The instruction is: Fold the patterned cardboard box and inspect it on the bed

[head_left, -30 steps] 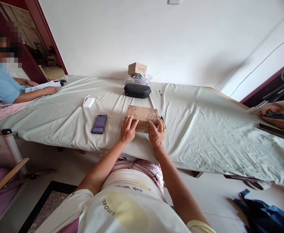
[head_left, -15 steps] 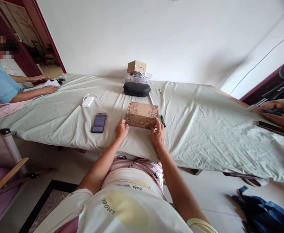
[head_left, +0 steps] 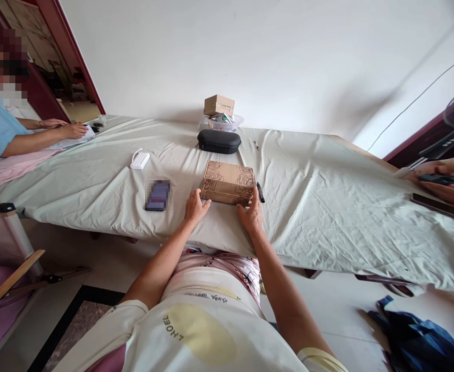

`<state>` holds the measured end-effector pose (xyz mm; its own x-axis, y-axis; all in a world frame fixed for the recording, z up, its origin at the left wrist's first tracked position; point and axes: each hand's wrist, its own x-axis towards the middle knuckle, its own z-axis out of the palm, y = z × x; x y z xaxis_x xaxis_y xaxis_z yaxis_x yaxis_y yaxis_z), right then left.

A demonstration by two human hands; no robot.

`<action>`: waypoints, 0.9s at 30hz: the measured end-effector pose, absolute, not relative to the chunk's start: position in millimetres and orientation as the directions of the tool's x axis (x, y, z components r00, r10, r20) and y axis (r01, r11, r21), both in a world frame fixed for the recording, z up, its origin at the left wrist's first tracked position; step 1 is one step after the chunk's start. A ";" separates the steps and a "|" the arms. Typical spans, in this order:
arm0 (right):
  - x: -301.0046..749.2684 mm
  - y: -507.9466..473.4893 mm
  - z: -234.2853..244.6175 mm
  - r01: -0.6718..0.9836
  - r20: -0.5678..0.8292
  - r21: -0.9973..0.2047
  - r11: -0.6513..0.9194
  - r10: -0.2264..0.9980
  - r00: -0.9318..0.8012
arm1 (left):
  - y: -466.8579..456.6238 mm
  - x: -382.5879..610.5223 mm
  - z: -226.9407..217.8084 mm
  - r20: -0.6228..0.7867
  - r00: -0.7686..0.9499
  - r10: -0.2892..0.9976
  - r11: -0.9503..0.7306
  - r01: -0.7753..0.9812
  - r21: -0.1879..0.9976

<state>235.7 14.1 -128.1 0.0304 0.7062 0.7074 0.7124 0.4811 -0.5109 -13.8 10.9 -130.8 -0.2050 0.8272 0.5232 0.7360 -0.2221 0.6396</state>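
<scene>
A brown cardboard box (head_left: 228, 182) printed with dark flower outlines lies on the cloth-covered table (head_left: 320, 206) in front of me. My left hand (head_left: 196, 207) rests on the cloth at the box's near left corner, fingers stretched out and touching its edge. My right hand (head_left: 251, 213) lies at the near right corner, fingers flat against the box's side. Neither hand holds anything. A black pen (head_left: 260, 192) lies just right of the box.
A phone (head_left: 157, 195) and a small white case (head_left: 140, 160) lie to the left. Behind the box are a black oval case (head_left: 218, 141) and a clear tub (head_left: 221, 123) with a small carton on it. One person sits far left (head_left: 2, 134); another's hand (head_left: 444, 178) is far right.
Both my hands have slid off the box's top toward me and now sit at its near corners. The box lies slightly further from me.
</scene>
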 end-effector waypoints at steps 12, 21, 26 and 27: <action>213.9 -1.2 -113.7 0.862 0.689 -0.432 0.266 0.714 0.125 | 3.7 7.0 -128.5 0.646 -0.273 0.713 -0.287 0.728 0.623; 223.5 5.9 -119.0 0.752 0.743 -0.483 0.449 0.664 0.081 | 6.5 2.3 -129.9 0.607 -0.299 0.736 -0.282 0.680 0.677; 230.7 12.0 -122.1 0.673 0.758 -0.536 0.510 0.641 0.118 | 7.8 -4.7 -128.9 0.614 -0.287 0.735 -0.330 0.640 0.694; 231.4 13.3 -122.8 0.664 0.758 -0.548 0.508 0.638 0.138 | 7.8 -6.0 -128.4 0.614 -0.284 0.737 -0.337 0.633 0.697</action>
